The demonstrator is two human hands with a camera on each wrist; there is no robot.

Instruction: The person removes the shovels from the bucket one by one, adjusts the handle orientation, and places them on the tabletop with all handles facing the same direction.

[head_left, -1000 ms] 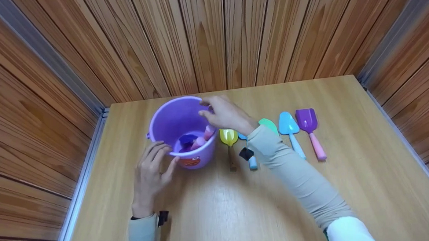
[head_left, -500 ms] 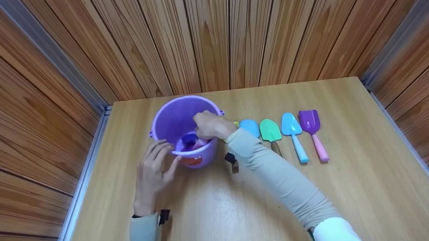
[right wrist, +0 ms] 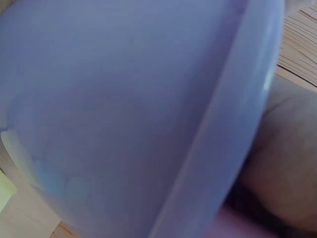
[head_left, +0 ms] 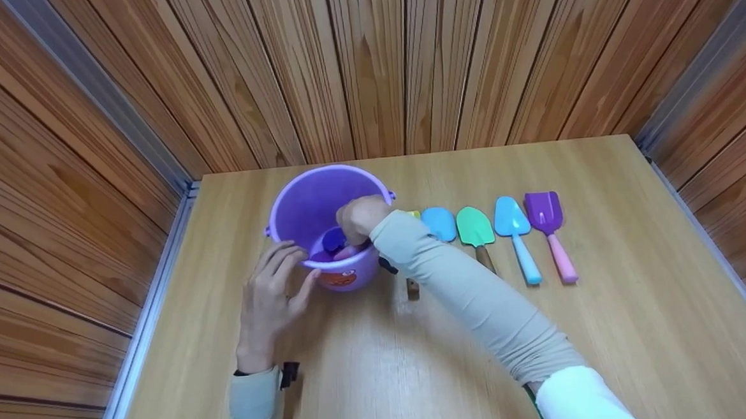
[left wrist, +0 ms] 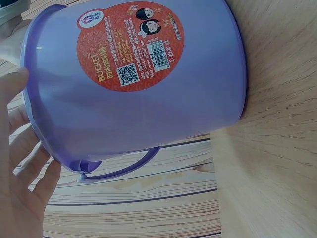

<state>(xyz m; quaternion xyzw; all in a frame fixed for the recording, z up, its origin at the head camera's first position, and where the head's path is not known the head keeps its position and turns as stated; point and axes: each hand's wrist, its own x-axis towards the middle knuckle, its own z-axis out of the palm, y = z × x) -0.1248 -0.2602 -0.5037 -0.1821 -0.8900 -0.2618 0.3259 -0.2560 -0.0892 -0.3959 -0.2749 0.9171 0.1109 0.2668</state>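
Observation:
A purple bucket (head_left: 302,203) stands upright at the table's left back. My left hand (head_left: 272,301) grips its near left rim, the thumb outside and the fingers over the edge; the left wrist view shows thumb and fingers (left wrist: 45,182) at the rim. My right hand (head_left: 362,219) reaches down inside past the right rim, its fingertips hidden. Beside it in the bucket lie a pink handle-like piece (head_left: 348,252) and a dark purple piece (head_left: 334,239). In the right wrist view the bucket wall covers most of that hand (right wrist: 287,163); I cannot tell what its fingers hold.
Right of the bucket a row of toy shovels lies on the table (head_left: 641,323): a blue one (head_left: 439,224), a green one (head_left: 475,226), a light blue one (head_left: 512,216) and a purple one with a pink handle (head_left: 544,212). The right forearm partly covers others. Wood-panelled walls (head_left: 365,69) enclose the table.
My right hand has moved from the bucket's right rim down inside it, and the forearm has shifted left, uncovering the green shovel. The left hand keeps its place at the rim.

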